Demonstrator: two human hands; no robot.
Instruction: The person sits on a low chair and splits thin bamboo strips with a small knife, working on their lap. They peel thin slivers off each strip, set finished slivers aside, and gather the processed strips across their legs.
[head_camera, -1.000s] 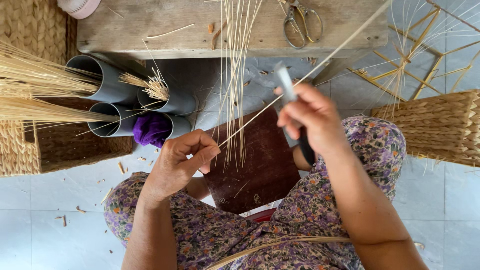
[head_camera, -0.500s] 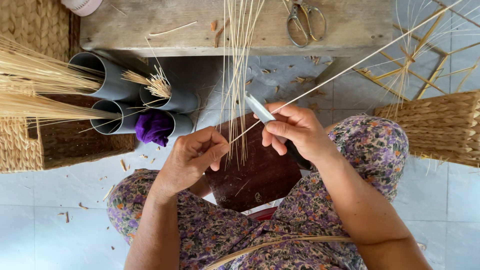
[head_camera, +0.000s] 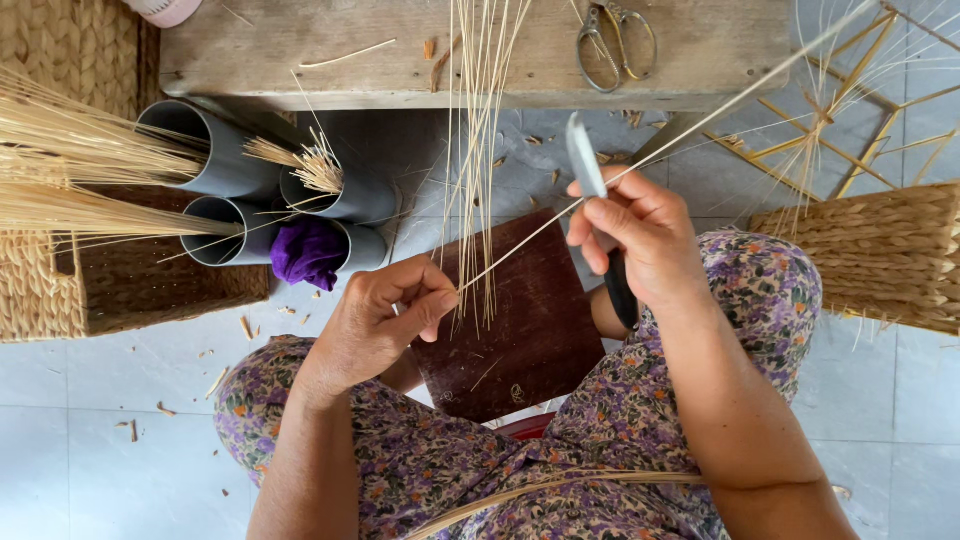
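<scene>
Seated low with a dark brown board across the lap, the person works one long pale strip that runs slantwise from the lower left up to the top right corner. The left hand has its fingers pinched tight on the strip's near end, just over the board. The right hand is wrapped firmly round one knife, black handle down, grey blade pointing up, and the blade meets the strip right beside that hand. Behind the strip a loose bundle of thin splints stands upright on the board; there are too many to count. On the wooden table ahead lies one pair of scissors, with a few stray slivers nearby. Under the table's edge I count four grey pipes lying stacked, two above and two below; one holds a purple cloth, and the others hold straw sticks. Three woven baskets sit about: one on the right and two on the left. One splint frame leans at upper right. Small chips dot the tiled floor.
</scene>
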